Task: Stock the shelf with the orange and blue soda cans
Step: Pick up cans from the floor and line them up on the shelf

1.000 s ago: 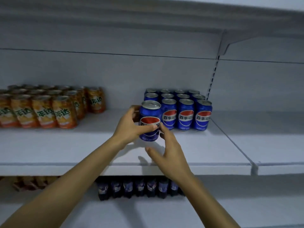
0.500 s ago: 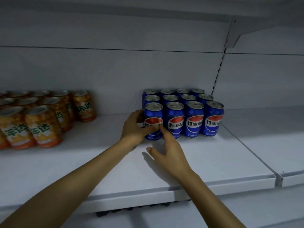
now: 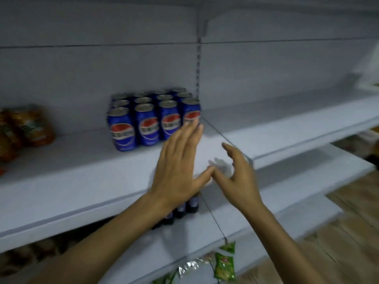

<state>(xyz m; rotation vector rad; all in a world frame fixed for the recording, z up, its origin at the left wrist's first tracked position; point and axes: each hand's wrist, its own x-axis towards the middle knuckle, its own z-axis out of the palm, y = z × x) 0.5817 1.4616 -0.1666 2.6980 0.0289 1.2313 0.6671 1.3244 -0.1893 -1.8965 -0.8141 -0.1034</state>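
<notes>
Both my hands are in front of the shelf [image 3: 82, 181], holding nothing. My left hand [image 3: 176, 173] is flat and released, fingers [image 3: 190, 132] straight and pointing up toward the block of blue Pepsi cans [image 3: 153, 117]; the fingertips overlap the rightmost front can in view, and I cannot tell if they touch it. My right hand [image 3: 238, 177] is just beside the left, fingers loosely spread and relaxed, grasping nothing, its thumb near the left thumb over the shelf's front edge.

The blue cans stand upright in tight rows, four across, at the right end of this shelf section, against the back wall beside the slotted upright [image 3: 198, 74]. The orange soda cans [image 3: 26, 128] sit well apart at the left edge of the shelf, blurred. On the shelf below, dark bottles [image 3: 182, 210] show under my left wrist. Lower still, green snack packets [image 3: 224, 261] hang at the front. Wooden floor [image 3: 348, 222] at right. Frame is motion-blurred.
</notes>
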